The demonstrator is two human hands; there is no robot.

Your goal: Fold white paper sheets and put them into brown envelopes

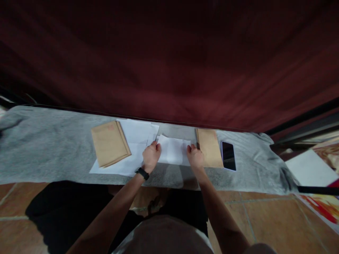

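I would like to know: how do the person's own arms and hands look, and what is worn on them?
The left hand and right hand are without gloves. The left arm wears a black, watch-like band; the right arm shows none. No sleeves cover either forearm. Rings are too small to tell.
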